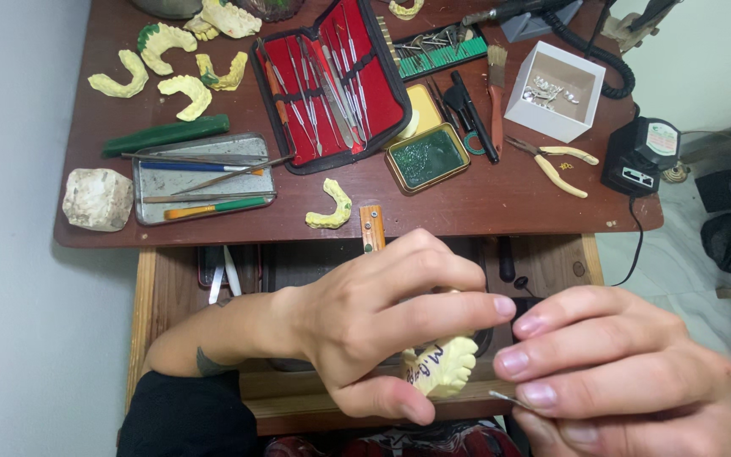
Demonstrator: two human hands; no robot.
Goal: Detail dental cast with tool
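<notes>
While my left hand (365,326) wraps around the pale yellow dental cast (442,366), fingers curled over its top and thumb pressed beneath, I see only the lower end of the cast poking out between thumb and fingertips, low in the view, in front of the wooden surface (484,199) and above its open drawer (552,267). My right hand (619,381) is closed in a narrow pinch on a thin metal tool (508,398), whose tip sits just beside the cast's exposed end.

I judge the cast to be hard, stiff plaster: fairly light, not slippery, but brittle at the teeth and thin edges, so it wants holding by the thick base, as my left hand seems to have it. Its long axis I cannot read well, since most of it is hidden; the visible end points down and to the right, toward my right hand. The tool's visible stretch runs nearly level, its tip pointing left toward the cast.

Further back lie more yellow casts (184,89), a red instrument case (332,80), a metal tray (200,178) and pliers (552,162).
</notes>
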